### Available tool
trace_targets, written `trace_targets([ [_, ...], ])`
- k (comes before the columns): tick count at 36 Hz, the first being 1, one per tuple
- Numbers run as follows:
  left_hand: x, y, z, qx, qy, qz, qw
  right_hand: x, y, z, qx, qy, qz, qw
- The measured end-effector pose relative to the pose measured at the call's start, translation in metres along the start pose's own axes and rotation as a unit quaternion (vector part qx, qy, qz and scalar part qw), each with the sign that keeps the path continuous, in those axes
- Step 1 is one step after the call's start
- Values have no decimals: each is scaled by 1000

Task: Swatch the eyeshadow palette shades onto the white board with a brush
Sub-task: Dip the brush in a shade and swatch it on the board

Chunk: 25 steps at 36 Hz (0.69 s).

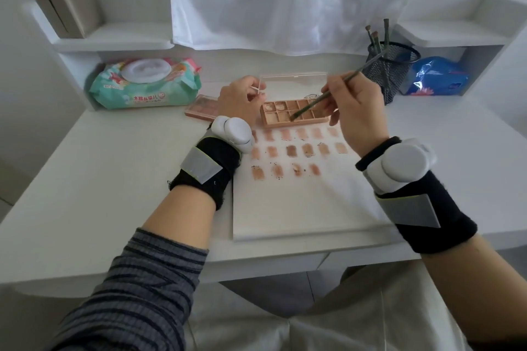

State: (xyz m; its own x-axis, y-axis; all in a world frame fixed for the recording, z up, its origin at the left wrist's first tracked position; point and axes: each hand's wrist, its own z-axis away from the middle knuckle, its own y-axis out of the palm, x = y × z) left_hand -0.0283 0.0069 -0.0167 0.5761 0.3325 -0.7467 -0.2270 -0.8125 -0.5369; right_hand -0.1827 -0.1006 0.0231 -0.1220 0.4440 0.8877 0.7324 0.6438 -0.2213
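Observation:
An open peach eyeshadow palette (285,112) lies at the far edge of the white board (302,208). My right hand (356,111) grips a thin dark brush (336,88), and its tip dips into a pan in the palette's front row. My left hand (239,101) sits at the palette's left end, pinching the corner of the clear raised lid (293,80). Three rows of brown and pink swatches (296,149) mark the board just in front of the palette.
A second closed pink palette (199,107) lies left of my left hand. A wet-wipes pack (145,84) sits at the back left. A black mesh cup (390,68) with brushes stands at the back right beside a blue packet (436,80). White cloth hangs behind.

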Motion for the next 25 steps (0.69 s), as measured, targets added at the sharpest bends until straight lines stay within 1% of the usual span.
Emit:
trace_targets([
  [4,0,1,1,-3,16,-20,1000,-2,-18,9,-9,-2,10,1000],
  [7,0,0,2,-3,24,-28,999,-8,-23,21,-16,-1,4,1000],
  [10,-1,0,3,-8,27,-33,999,-17,-23,34,-10,-11,22,1000],
  [21,0,1,4,-17,34,-39,998,-22,-22,50,39,-113,91,989],
  [25,1,2,3,-18,29,-33,999,-24,-20,53,57,-133,129,981],
])
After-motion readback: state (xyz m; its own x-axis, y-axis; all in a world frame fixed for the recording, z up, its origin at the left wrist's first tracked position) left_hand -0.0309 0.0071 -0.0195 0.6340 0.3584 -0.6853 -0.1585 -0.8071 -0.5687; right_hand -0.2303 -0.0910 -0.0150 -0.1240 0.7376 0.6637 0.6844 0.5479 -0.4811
